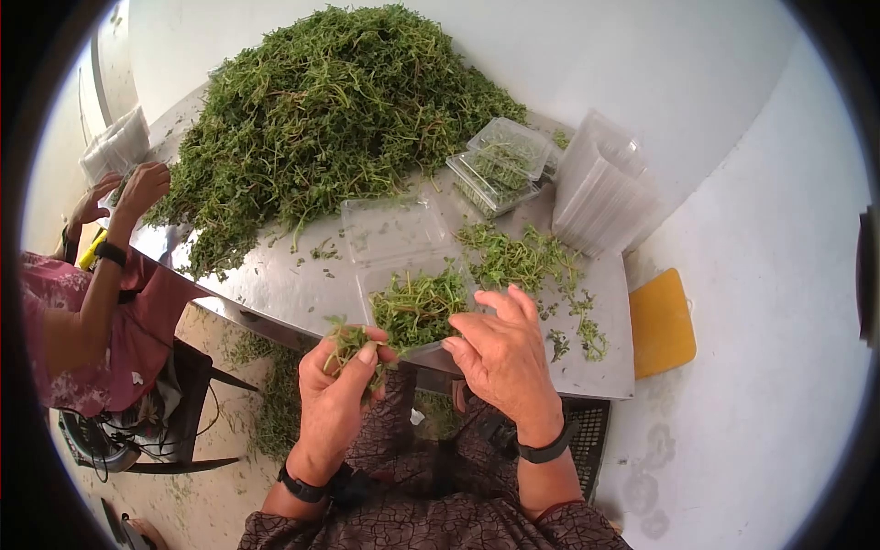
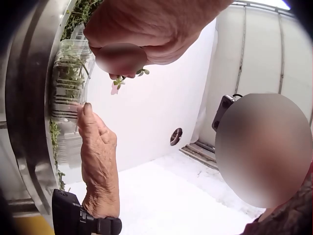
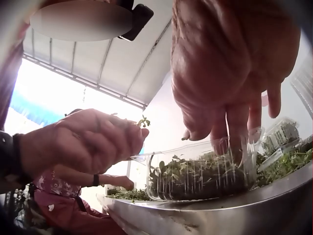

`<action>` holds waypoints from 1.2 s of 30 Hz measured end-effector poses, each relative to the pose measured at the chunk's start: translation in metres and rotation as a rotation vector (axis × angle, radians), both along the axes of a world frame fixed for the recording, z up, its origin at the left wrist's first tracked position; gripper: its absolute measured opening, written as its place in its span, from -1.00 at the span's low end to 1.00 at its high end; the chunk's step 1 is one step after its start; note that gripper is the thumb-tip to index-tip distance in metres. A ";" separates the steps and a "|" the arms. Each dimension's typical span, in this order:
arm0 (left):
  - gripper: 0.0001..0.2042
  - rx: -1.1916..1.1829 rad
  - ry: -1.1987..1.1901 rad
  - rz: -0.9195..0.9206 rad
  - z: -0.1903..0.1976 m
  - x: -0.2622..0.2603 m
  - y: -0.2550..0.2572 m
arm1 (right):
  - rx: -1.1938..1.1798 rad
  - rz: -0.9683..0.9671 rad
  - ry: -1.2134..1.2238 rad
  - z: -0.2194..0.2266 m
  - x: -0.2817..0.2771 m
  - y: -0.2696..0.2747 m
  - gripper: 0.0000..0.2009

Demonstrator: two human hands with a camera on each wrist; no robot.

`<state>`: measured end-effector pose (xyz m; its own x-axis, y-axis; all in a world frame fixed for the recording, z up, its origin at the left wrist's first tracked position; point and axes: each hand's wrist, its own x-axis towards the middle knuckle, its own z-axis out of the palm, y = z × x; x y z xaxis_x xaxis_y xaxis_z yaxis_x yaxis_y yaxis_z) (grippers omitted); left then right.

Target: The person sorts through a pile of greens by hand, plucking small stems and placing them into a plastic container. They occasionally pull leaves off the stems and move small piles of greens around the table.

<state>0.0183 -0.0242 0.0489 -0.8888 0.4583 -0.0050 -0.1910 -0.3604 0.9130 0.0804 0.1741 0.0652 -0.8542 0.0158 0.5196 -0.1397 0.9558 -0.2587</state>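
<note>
Left hand (image 1: pixel 330 403) clamped on a small bunch of greens (image 1: pixel 346 348), right hand (image 1: pixel 504 355) with fingers apart at the clear box (image 3: pixel 195 151), box by the front edge of the worktop (image 1: pixel 280 286), leafy heap (image 1: pixel 330 110) towards the back edge.

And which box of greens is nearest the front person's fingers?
The open box at the front of the table, lid folded back; the filled boxes beside the green heap sit farther off.

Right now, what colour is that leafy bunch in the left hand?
Green; the leafy bunch in the left hand shows best in the head view.
</note>
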 end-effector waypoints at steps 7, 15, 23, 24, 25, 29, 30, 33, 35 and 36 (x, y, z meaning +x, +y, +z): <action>-0.80 0.068 -0.061 -0.055 0.008 0.005 0.002 | -0.053 0.014 0.219 0.006 0.007 0.003 -0.64; -0.84 0.025 0.000 -0.397 0.011 0.014 0.000 | -0.647 0.309 -0.064 0.017 0.024 -0.019 -0.43; -0.83 -0.122 0.097 -0.614 0.006 0.014 0.003 | -0.746 0.410 -0.087 0.008 0.023 -0.026 -0.73; -0.81 -0.089 0.044 -0.605 0.009 0.015 0.006 | -0.816 0.373 -0.075 0.006 0.024 -0.027 -0.82; -0.79 -0.056 -0.009 -0.595 0.011 0.016 0.007 | -0.821 0.371 -0.081 0.008 0.026 -0.028 -0.82; -0.75 -0.049 -0.066 -0.580 0.009 0.013 0.005 | -1.106 0.251 -0.085 0.012 0.029 -0.029 -0.89; -0.75 -0.065 -0.067 -0.583 0.009 0.012 0.005 | -1.144 0.246 -0.065 0.012 0.028 -0.028 -0.89; -0.76 -0.087 -0.079 -0.583 0.007 0.012 0.006 | -1.176 0.246 -0.041 0.014 0.029 -0.024 -0.87; -0.77 -0.084 -0.095 -0.582 0.007 0.012 0.006 | -1.183 0.214 -0.046 0.018 0.030 -0.026 -0.87; -0.77 -0.080 -0.109 -0.583 0.007 0.012 0.006 | -1.187 0.180 -0.048 0.019 0.030 -0.027 -0.87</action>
<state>0.0299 -0.0178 0.0563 -0.4830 0.8649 -0.1366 -0.4311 -0.0991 0.8969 0.1104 0.1476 0.0844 -0.9116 0.3414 0.2292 -0.2127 0.0856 -0.9734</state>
